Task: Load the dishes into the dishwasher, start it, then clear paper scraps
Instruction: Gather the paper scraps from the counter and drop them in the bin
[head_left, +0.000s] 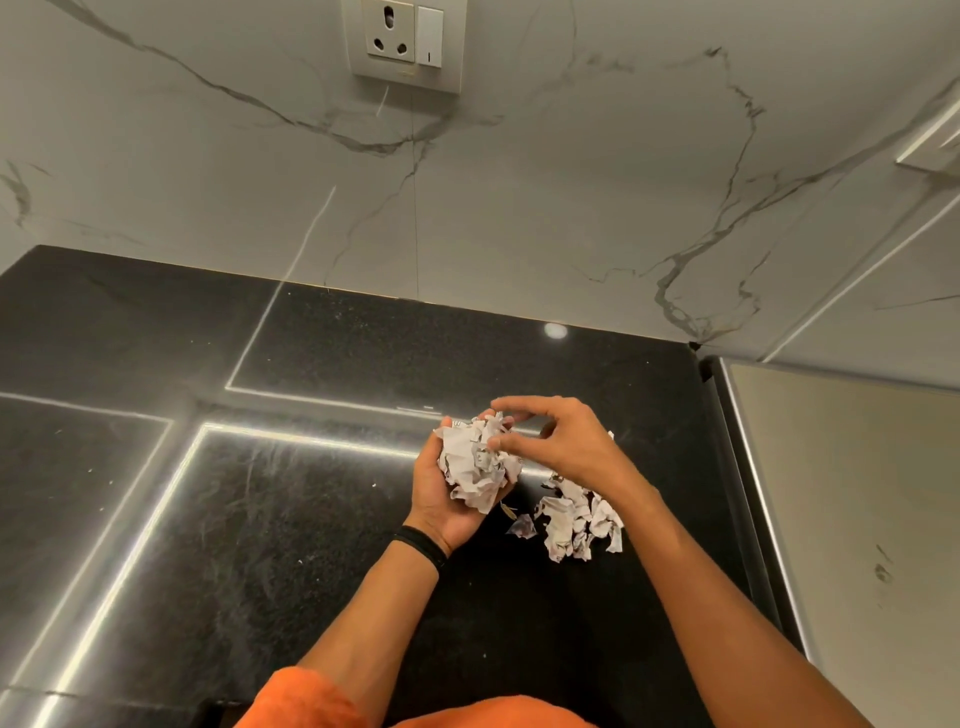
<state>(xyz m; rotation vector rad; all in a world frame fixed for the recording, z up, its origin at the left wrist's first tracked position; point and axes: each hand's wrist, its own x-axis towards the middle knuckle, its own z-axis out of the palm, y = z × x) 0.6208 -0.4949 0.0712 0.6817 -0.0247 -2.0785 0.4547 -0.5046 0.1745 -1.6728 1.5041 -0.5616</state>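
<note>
My left hand (441, 499) is cupped palm up above the black countertop (260, 519) and holds a wad of crumpled white paper scraps (475, 467). My right hand (561, 441) hovers over that wad with its fingers loosely bent, the fingertips touching the top of the paper. A second heap of crumpled scraps (576, 519) lies on the counter just right of the left hand, partly under my right forearm. One small scrap (521, 527) lies apart at the heap's left. No dishwasher or dishes are in view.
A white marble backsplash (467, 208) rises behind the counter, with a wall socket and switch (408, 41) at the top. A beige panel with a dark edge (831, 493) borders the counter on the right. Small white crumbs dot the black surface.
</note>
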